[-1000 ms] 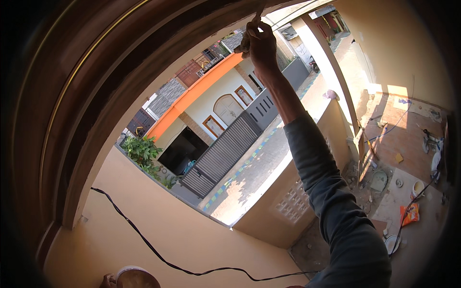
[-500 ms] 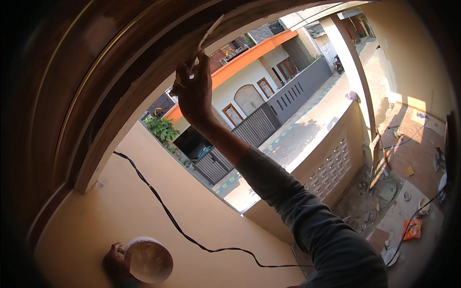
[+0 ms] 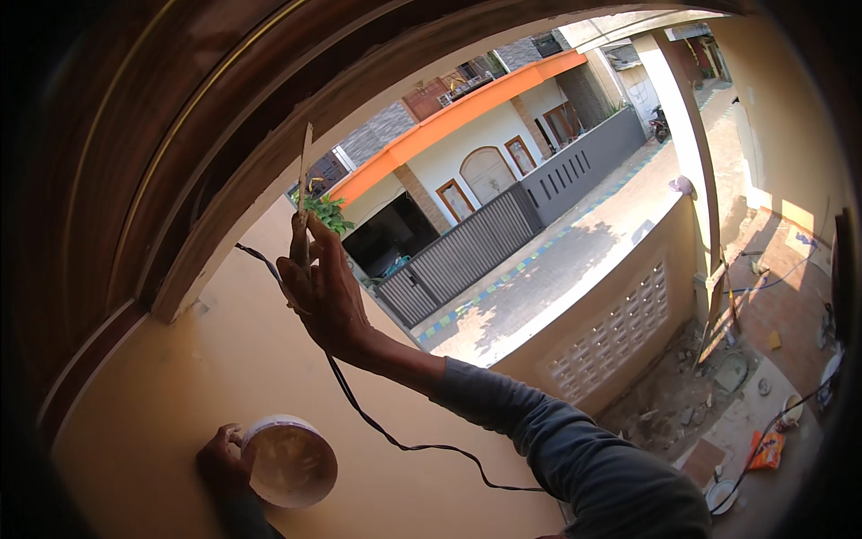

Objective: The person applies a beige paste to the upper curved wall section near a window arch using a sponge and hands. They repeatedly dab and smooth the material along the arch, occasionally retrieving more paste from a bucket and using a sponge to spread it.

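Scraper (image 3: 306, 166) is jutting from pinched fingers of right hand (image 3: 330, 301), near edge of frame (image 3: 231, 213); left hand (image 3: 224, 456) is gripping tub (image 3: 280, 420), fingers curling; blade is needing low, even pressure.

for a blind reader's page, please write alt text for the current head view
A right hand holds up a thin, pale-bladed tool near a dark brown wooden frame; the left hand holds a round, white-rimmed tub. Beyond stands a white, orange-trimmed house.
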Available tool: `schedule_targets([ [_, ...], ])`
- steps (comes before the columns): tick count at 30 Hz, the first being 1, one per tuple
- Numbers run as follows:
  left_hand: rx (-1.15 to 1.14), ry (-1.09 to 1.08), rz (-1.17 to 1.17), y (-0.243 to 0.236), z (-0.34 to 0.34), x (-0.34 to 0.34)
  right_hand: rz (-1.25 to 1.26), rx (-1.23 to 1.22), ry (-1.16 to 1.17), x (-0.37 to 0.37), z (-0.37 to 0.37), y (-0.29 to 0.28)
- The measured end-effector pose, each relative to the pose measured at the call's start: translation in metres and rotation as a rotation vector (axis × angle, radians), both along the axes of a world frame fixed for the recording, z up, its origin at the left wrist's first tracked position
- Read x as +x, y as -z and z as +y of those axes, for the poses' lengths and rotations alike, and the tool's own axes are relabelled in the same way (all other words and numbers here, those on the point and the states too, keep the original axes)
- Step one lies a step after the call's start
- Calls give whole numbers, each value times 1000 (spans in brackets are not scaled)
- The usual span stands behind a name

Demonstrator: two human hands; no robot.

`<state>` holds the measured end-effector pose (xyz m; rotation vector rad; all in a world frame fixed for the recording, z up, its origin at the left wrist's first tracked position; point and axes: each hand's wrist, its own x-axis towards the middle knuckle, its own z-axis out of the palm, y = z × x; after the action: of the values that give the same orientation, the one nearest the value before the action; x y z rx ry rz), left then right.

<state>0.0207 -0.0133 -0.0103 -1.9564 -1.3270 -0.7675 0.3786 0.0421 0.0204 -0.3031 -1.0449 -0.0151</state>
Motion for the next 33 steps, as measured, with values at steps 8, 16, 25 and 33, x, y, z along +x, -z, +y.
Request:
schedule_targets([
  [8,-7,28,-13,3,9,-3,-53,155,1186,196,8,-10],
  [16,-17,15,-27,2,5,1,-7,73,1572,225,48,-35],
  [25,-26,27,-25,5,4,-5,-128,-28,1729,227,34,-18],
  [33,57,108,-17,6,11,-4,-483,-235,1537,246,-4,52],
])
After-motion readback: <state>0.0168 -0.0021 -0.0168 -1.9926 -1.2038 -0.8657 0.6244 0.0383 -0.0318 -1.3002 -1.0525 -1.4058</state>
